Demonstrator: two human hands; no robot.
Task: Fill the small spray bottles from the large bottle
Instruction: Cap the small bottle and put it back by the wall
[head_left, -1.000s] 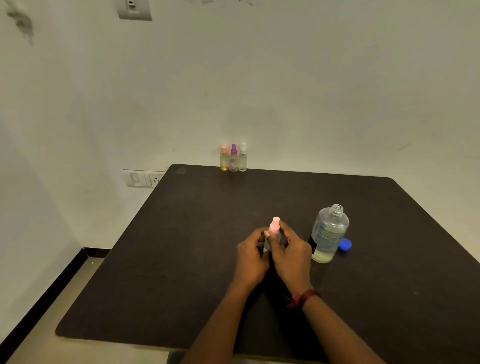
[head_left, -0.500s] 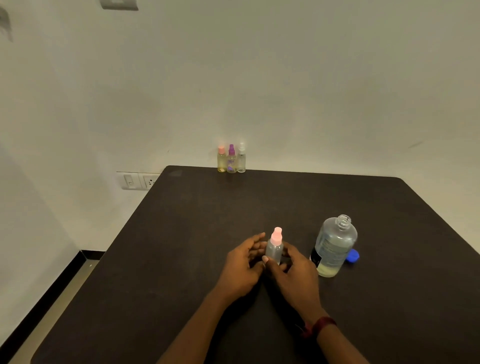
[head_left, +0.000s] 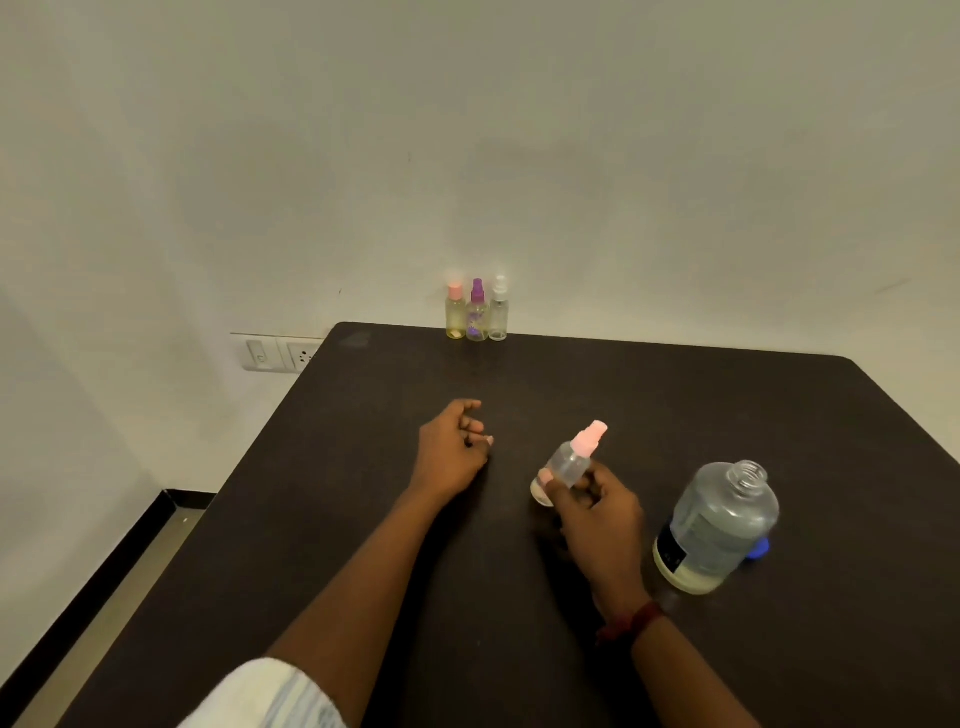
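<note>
My right hand (head_left: 597, 512) grips a small clear spray bottle (head_left: 569, 462) with a pink spray head, tilted to the right above the dark table (head_left: 363, 519). My left hand (head_left: 452, 449) hovers to the left of it, apart from the bottle, fingers loosely curled and holding nothing. The large clear bottle (head_left: 717, 527) stands uncapped to the right of my right hand, with a little pale liquid at its bottom. Its blue cap (head_left: 759, 548) lies behind it. Three small spray bottles (head_left: 477, 314) with pink, purple and clear heads stand in a row at the table's far edge.
A white wall rises right behind the table. A switch and socket plate (head_left: 283, 353) sits on the wall at the left. The floor drops away beyond the table's left edge.
My left hand has let go of the pink-headed bottle and moved up and to the left. My right hand has lifted the bottle and tilted it to the right.
</note>
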